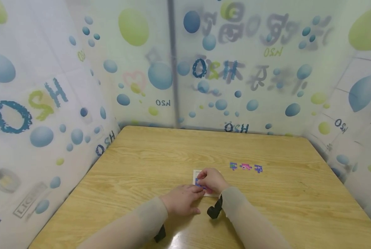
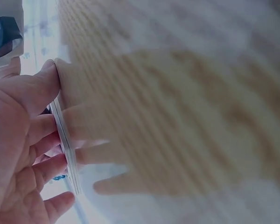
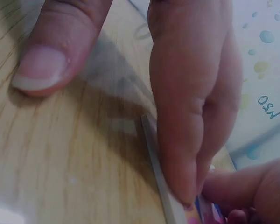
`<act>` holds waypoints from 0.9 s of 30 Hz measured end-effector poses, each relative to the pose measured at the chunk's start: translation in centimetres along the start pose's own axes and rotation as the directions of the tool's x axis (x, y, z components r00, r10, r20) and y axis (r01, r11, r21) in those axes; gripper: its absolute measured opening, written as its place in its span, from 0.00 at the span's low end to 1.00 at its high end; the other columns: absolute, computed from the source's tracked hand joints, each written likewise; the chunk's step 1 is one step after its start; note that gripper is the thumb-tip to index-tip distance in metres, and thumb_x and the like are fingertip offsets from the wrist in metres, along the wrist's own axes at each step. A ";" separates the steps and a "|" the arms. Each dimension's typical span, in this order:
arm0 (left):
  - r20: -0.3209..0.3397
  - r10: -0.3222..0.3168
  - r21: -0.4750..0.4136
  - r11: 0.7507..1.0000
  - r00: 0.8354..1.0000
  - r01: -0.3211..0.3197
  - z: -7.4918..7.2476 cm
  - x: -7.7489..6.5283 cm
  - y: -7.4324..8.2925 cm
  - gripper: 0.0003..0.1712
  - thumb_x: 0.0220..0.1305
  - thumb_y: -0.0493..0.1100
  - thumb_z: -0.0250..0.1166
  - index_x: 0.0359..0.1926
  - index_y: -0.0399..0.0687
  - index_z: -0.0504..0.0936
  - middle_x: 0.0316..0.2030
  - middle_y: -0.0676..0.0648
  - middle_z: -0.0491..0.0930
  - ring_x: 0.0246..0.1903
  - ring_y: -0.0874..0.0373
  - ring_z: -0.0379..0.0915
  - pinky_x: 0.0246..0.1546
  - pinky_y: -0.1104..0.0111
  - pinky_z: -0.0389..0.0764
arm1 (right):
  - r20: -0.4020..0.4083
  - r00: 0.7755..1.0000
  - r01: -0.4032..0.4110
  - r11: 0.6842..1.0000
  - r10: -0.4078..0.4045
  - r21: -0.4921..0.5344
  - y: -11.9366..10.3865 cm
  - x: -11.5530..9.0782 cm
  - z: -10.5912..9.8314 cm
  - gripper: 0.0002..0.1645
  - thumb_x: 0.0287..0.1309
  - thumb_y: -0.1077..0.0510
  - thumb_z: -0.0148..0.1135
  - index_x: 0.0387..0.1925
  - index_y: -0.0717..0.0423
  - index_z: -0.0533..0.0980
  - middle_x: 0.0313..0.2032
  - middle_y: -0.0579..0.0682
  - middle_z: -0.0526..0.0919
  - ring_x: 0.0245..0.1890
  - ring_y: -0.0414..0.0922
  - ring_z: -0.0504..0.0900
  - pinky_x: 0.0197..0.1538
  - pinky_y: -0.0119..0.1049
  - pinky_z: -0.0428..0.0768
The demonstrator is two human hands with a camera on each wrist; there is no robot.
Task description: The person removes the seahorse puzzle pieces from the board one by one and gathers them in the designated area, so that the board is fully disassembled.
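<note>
A small white-bordered puzzle board [image 1: 196, 173] lies on the table under both hands, with blue and pink pieces showing inside it. My right hand [image 1: 213, 179] bends over it from the right, fingertips and thumb pinching a blue puzzle piece [image 1: 197, 182] near its left side; the fingers hide most of that piece. My left hand [image 1: 182, 200] lies palm down, its extended fingers resting on the board's lower left edge and its thumb spread away. In the left wrist view, the left fingers [image 2: 51, 165] lie along the board's thin edge [image 2: 66, 140].
Three loose puzzle pieces [image 1: 246, 166] sit in a row beyond the board to the right. The wood-grain table [image 1: 135, 155] is glossy. Printed curtains [image 1: 142, 69] enclose its back and sides. Black camera mounts [image 1: 215, 208] hang at the wrists.
</note>
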State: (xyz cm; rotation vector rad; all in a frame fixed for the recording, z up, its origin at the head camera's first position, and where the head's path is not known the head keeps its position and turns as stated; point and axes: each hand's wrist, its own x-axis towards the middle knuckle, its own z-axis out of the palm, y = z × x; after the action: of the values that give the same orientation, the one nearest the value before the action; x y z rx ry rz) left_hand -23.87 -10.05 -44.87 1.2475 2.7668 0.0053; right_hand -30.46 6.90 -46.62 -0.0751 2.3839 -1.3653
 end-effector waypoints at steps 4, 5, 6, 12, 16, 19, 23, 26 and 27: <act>0.013 -0.024 0.019 1.000 1.000 0.023 0.1 0.1 0.0 0.39 0.63 0.63 0.59 0.69 0.48 0.66 0.68 0.50 0.64 0.67 0.53 0.60 0.65 0.58 0.64 | 0.004 1.000 -0.005 1.000 0.005 0.008 -0.1 -0.1 0.0 0.08 0.57 0.64 0.65 0.39 0.56 0.78 0.33 0.51 0.78 0.21 0.40 0.73 0.21 0.28 0.76; 0.017 -0.028 0.021 0.999 0.999 0.028 0.1 0.1 0.0 0.39 0.63 0.63 0.59 0.69 0.49 0.66 0.69 0.50 0.64 0.67 0.54 0.60 0.66 0.59 0.64 | 0.006 1.000 -0.010 1.000 0.010 0.014 -0.1 -0.1 0.1 0.08 0.57 0.64 0.65 0.39 0.56 0.78 0.33 0.51 0.78 0.21 0.40 0.72 0.21 0.28 0.76; 0.022 -0.032 0.022 0.999 0.999 0.032 0.0 0.1 0.0 0.39 0.63 0.63 0.59 0.69 0.49 0.66 0.69 0.51 0.63 0.67 0.54 0.59 0.66 0.59 0.63 | 0.005 1.000 -0.010 1.000 0.010 0.014 -0.1 -0.1 0.1 0.08 0.57 0.64 0.65 0.39 0.56 0.78 0.33 0.51 0.78 0.20 0.40 0.71 0.21 0.28 0.76; 0.024 -0.027 0.019 0.999 0.999 0.027 -0.1 0.2 0.1 0.39 0.63 0.62 0.60 0.69 0.48 0.67 0.68 0.50 0.64 0.67 0.53 0.60 0.65 0.59 0.64 | 0.010 1.000 -0.014 1.000 0.014 0.020 0.0 0.1 0.1 0.08 0.57 0.64 0.65 0.40 0.57 0.78 0.33 0.51 0.78 0.20 0.40 0.70 0.21 0.28 0.76; 0.021 -0.028 0.025 0.999 0.999 0.028 0.0 0.2 0.1 0.39 0.63 0.62 0.60 0.69 0.48 0.67 0.68 0.50 0.64 0.66 0.54 0.60 0.65 0.60 0.64 | 0.024 1.000 -0.017 1.000 0.016 0.027 0.0 0.2 0.1 0.08 0.58 0.65 0.64 0.40 0.57 0.78 0.33 0.52 0.77 0.20 0.40 0.69 0.20 0.28 0.75; 0.015 -0.025 0.023 0.999 1.000 0.025 0.1 0.2 0.1 0.39 0.63 0.62 0.60 0.69 0.48 0.68 0.68 0.50 0.65 0.66 0.54 0.61 0.65 0.60 0.64 | 0.027 0.999 -0.022 0.999 0.021 0.034 -0.2 0.1 0.1 0.08 0.58 0.65 0.64 0.40 0.57 0.77 0.33 0.51 0.77 0.20 0.40 0.69 0.20 0.29 0.75; 0.008 -0.017 0.012 1.000 1.000 0.017 0.0 0.2 0.1 0.39 0.63 0.62 0.61 0.68 0.47 0.68 0.68 0.50 0.65 0.66 0.53 0.61 0.65 0.60 0.65 | 0.027 0.999 -0.036 0.999 0.035 0.038 -0.5 -0.1 0.1 0.08 0.58 0.66 0.64 0.40 0.58 0.77 0.33 0.52 0.77 0.20 0.40 0.70 0.21 0.30 0.76; 0.010 -0.017 0.009 1.000 1.000 0.017 -0.1 0.2 0.1 0.38 0.63 0.61 0.61 0.68 0.47 0.68 0.68 0.49 0.65 0.66 0.53 0.61 0.65 0.61 0.64 | 0.033 0.999 -0.044 0.998 0.043 0.032 -0.8 -0.2 0.1 0.08 0.58 0.66 0.63 0.41 0.58 0.77 0.33 0.52 0.77 0.21 0.41 0.70 0.21 0.30 0.76; 0.012 -0.017 0.009 1.000 1.000 0.017 -0.1 0.2 0.1 0.38 0.63 0.61 0.61 0.68 0.47 0.68 0.68 0.49 0.65 0.66 0.53 0.61 0.65 0.61 0.64 | 0.036 0.998 -0.046 0.998 0.045 0.030 -0.8 -0.2 0.1 0.08 0.58 0.66 0.63 0.41 0.58 0.77 0.33 0.52 0.77 0.21 0.41 0.70 0.21 0.29 0.76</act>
State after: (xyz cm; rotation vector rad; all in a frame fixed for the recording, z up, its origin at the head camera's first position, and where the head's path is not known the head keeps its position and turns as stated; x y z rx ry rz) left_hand -23.91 -9.85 -44.77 1.2219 2.7699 -0.0155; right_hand -30.39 6.46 -45.89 -0.0363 2.3206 -1.3682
